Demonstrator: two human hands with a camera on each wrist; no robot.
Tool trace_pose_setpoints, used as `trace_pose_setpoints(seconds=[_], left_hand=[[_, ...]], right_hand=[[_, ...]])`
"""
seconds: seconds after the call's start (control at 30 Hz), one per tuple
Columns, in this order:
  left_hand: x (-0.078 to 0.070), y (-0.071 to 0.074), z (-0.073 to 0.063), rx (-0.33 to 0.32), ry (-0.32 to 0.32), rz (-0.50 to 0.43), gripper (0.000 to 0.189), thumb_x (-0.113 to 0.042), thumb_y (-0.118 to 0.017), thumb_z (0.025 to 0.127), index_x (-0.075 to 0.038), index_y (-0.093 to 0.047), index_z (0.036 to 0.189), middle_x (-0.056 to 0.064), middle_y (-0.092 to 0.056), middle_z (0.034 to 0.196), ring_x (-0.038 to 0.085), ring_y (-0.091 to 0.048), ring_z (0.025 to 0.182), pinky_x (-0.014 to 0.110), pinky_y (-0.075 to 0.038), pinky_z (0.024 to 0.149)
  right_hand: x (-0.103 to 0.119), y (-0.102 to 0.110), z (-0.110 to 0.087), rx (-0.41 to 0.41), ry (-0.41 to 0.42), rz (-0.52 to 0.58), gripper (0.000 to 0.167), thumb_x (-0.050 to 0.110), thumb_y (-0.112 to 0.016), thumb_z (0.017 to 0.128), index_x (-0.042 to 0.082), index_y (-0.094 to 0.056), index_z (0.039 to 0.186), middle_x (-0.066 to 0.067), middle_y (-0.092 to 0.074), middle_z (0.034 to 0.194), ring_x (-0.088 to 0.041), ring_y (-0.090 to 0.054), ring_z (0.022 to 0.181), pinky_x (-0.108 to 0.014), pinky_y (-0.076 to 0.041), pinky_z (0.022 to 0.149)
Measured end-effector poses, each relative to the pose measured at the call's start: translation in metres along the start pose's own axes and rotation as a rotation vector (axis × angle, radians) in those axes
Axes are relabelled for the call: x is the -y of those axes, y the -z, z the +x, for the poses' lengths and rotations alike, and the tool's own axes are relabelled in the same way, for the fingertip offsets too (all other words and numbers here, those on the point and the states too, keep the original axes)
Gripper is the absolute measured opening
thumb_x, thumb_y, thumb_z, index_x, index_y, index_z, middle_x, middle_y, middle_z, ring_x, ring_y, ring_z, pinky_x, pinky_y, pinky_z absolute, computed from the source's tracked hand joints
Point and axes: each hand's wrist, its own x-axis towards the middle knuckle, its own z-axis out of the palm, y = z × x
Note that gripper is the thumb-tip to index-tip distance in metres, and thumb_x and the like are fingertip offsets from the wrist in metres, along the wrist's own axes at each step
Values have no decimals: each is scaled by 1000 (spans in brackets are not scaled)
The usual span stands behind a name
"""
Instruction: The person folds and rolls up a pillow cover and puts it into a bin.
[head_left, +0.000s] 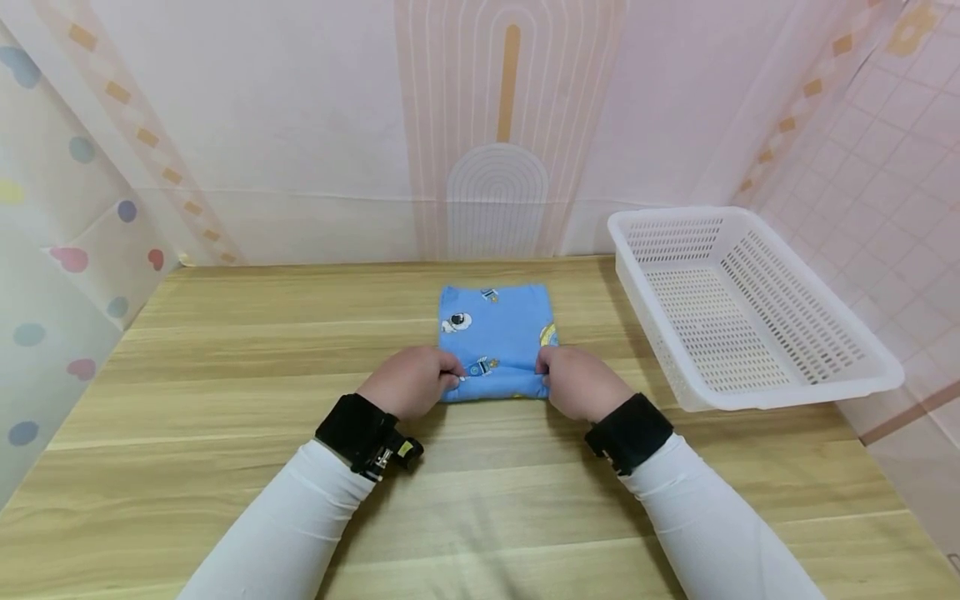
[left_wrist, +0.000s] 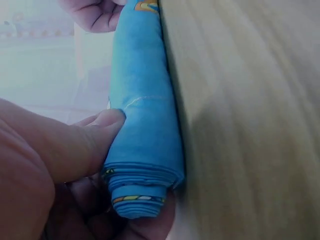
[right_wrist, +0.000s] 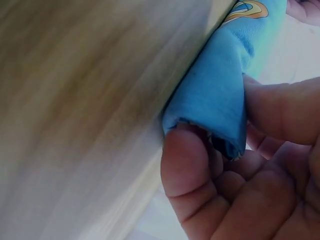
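A blue cloth [head_left: 497,321] with astronaut and other cartoon prints lies folded into a near-square on the wooden table. Its near edge is turned over into a thick roll. At the roll's left end, my left hand [head_left: 411,382] grips it between thumb and fingers. The left wrist view shows stacked fabric layers at that end of the blue roll [left_wrist: 145,115], with the thumb pressed on its side. My right hand [head_left: 583,383] pinches the opposite end. In the right wrist view, a fingertip of this hand [right_wrist: 260,185] is tucked into the open end of the roll [right_wrist: 212,95].
A white perforated plastic basket [head_left: 798,387] stands on the right of the table [head_left: 247,358], with no contents showing. Patterned sheets [head_left: 300,125] hang behind the table and along both sides. Each wrist carries a black strap [head_left: 633,433].
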Motion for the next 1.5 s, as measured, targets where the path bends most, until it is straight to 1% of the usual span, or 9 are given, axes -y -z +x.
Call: trace_pose_setpoints(seconds=[0.1,0.33,0.53,0.67,0.8,0.93,1.17,1.37,1.5], left_hand=[[1,2,2,21,2,-14,20,-18,-63,106,-12,-78,117,2,-77,113,21,-69,105,45,-55,100],[0,4,3,2,24,-37,9,-18,-66,104,-17,-67,96,0,-63,85,19,-58,81,35,-47,78],[-3,3,2,-26,30,-13,11,-18,-68,103,-16,-66,93,-1,-64,85,19,-58,79,34,-47,75],[-6,-1,2,-71,-6,20,7,-12,-70,101,-15,-70,94,0,-67,91,19,-61,84,36,-53,78],[-12,-9,1,-136,-86,102,20,0,-64,98,-14,-77,96,1,-72,99,18,-65,92,38,-58,85],[-17,-14,-2,-175,-125,210,29,6,-60,97,-16,-80,96,1,-73,97,17,-64,86,38,-58,82],[-23,-19,-9,-209,-160,333,23,0,-62,95,-16,-78,97,1,-72,93,19,-64,82,41,-57,76],[-25,-21,-11,-242,-232,449,24,-5,-67,96,-20,-81,109,2,-71,92,19,-66,81,39,-59,70],[-25,-21,-10,-223,-250,499,30,-3,-66,98,-24,-82,112,4,-69,93,19,-63,79,36,-58,68]], right_hand=[[0,0,0,-7,-12,4,6,7,-60,104,7,-66,105,-7,-67,97,-22,-59,82,-34,-51,77],[0,1,1,-25,-54,17,4,11,-64,104,7,-65,104,-7,-66,93,-22,-59,82,-33,-50,75],[2,1,2,-57,-64,6,5,12,-67,102,8,-66,100,-7,-65,92,-23,-59,83,-35,-51,76],[6,-1,0,-109,-39,-29,4,9,-69,100,7,-69,97,-7,-66,92,-22,-60,84,-37,-54,78],[7,-7,-2,-203,69,-125,10,1,-68,96,10,-70,90,-5,-65,86,-21,-58,81,-36,-54,76],[9,-11,-3,-225,170,-168,21,-7,-62,95,10,-73,91,-4,-68,87,-20,-59,82,-36,-55,80],[11,-11,-9,-193,210,-207,19,-7,-65,96,6,-78,98,-7,-75,98,-22,-68,93,-38,-59,89],[11,-12,-12,-208,270,-294,1,5,-78,92,6,-78,92,-5,-72,92,-20,-65,88,-38,-57,87],[11,-13,-12,-227,283,-302,7,8,-84,89,7,-77,90,-5,-70,90,-20,-63,85,-37,-56,84]])
